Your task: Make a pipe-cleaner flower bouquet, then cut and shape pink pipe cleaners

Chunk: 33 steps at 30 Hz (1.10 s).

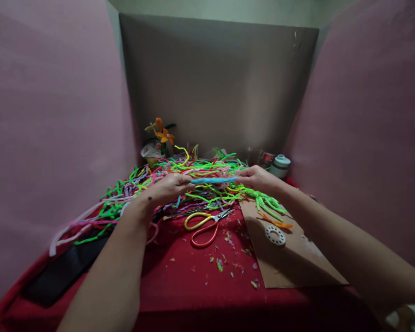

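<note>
A light blue fuzzy stem is stretched level between my two hands, above a heap of coloured fuzzy stems. My left hand is closed on its left end. At its right end my right hand pinches it, fingers pressed together. Below the stem, scissors with one yellow and one red handle lie on the red cloth, blades pointing right and slightly parted.
Brown cardboard bears a white ring with holes and orange stems. A black flat object lies left. Behind stand orange flowers and a white container. Scraps dot the red cloth; walls rise on three sides.
</note>
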Motion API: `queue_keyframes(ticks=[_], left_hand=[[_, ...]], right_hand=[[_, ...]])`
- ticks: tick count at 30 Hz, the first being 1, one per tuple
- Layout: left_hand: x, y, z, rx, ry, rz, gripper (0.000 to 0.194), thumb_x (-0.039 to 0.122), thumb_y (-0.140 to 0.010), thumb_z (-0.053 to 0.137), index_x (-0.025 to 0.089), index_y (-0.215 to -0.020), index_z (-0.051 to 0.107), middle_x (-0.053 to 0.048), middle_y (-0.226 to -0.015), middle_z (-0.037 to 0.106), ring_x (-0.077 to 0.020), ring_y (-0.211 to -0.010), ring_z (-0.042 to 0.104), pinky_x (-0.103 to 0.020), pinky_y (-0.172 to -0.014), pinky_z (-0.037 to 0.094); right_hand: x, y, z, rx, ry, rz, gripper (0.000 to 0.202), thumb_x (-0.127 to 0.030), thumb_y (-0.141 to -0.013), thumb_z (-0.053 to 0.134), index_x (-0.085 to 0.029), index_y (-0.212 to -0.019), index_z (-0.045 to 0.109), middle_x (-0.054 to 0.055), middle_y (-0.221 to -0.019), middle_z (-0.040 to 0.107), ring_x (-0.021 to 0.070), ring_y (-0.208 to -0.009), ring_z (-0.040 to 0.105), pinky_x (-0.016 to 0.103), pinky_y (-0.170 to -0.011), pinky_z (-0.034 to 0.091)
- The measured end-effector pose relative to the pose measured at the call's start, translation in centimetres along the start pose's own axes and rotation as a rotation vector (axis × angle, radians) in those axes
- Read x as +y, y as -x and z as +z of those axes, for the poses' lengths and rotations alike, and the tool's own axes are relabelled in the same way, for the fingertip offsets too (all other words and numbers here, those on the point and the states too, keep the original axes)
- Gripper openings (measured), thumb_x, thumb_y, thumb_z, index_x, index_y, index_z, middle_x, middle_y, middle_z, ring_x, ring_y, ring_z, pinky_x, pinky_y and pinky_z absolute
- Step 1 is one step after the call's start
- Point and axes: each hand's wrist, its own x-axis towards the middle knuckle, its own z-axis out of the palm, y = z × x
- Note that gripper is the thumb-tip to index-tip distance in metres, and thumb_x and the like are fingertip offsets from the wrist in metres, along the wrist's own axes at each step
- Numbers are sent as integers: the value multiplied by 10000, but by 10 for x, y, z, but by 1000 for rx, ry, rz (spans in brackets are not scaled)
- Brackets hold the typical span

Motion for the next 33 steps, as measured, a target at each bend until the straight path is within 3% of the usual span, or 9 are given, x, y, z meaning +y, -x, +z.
queue_keyframes(ticks=[3, 8, 12, 17, 21, 25, 28, 33], left_hand=[[1, 5, -6, -30, 148, -9, 357, 472, -812, 441, 155, -748, 592, 31, -581, 401, -81, -517, 330, -200, -467, 253], [-4, 8, -10, -128, 255, -108, 329, 481, -763, 514, 170, -686, 589, 42, -514, 408, -75, -465, 319, -206, -440, 242], [-14, 8, -11, -299, 205, -164, 271, 428, -669, 594, 181, -559, 605, 21, -509, 533, -98, -493, 449, -208, -478, 332], [-22, 8, -11, -425, 192, -238, 296, 465, -653, 605, 191, -545, 631, 8, -497, 573, -119, -479, 496, -222, -476, 360], [-25, 4, -4, -368, 153, -263, 417, 562, -725, 506, 180, -598, 617, -13, -561, 612, -132, -504, 531, -235, -504, 394], [-27, -6, 5, -252, -33, -191, 319, 463, -702, 553, 204, -840, 675, -19, -815, 691, -171, -753, 621, -237, -663, 447], [-25, -12, 10, -156, -182, -179, 368, 403, -681, 575, 236, -998, 663, -14, -966, 689, -183, -891, 618, -231, -736, 443], [-26, -17, 16, -91, -317, -183, 357, 356, -706, 553, 235, -1026, 654, -29, -914, 689, -191, -854, 626, -244, -700, 442]], right_hand=[[0, 3, 4, 40, 99, 35, 244, -330, -746, 551, -125, -623, 601, -54, -487, 346, 63, -462, 267, 239, -472, 197], [-13, 22, 15, 80, 278, 14, 225, -295, -771, 531, -137, -632, 609, -44, -503, 373, 79, -490, 303, 238, -490, 207], [-18, 39, 33, -7, 279, -55, 338, -338, -844, 458, -137, -634, 631, -28, -521, 417, 87, -505, 332, 233, -491, 227], [-12, 49, 66, -94, 305, -83, 173, -255, -791, 562, -187, -802, 721, 3, -656, 620, 102, -591, 484, 212, -552, 307], [-7, 53, 85, -150, 383, -94, 174, -272, -801, 570, -226, -840, 733, 32, -741, 677, 127, -668, 566, 212, -587, 341], [-3, 57, 91, -147, 449, -120, 209, -245, -841, 523, -229, -908, 720, 58, -825, 683, 143, -768, 592, 217, -644, 366], [-5, 62, 88, -168, 490, -163, 201, -248, -837, 536, -209, -930, 709, 77, -885, 666, 157, -827, 586, 233, -694, 377], [-17, 60, 69, -140, 538, -218, 237, -334, -860, 517, -204, -929, 702, 86, -891, 649, 169, -826, 572, 260, -728, 381]])
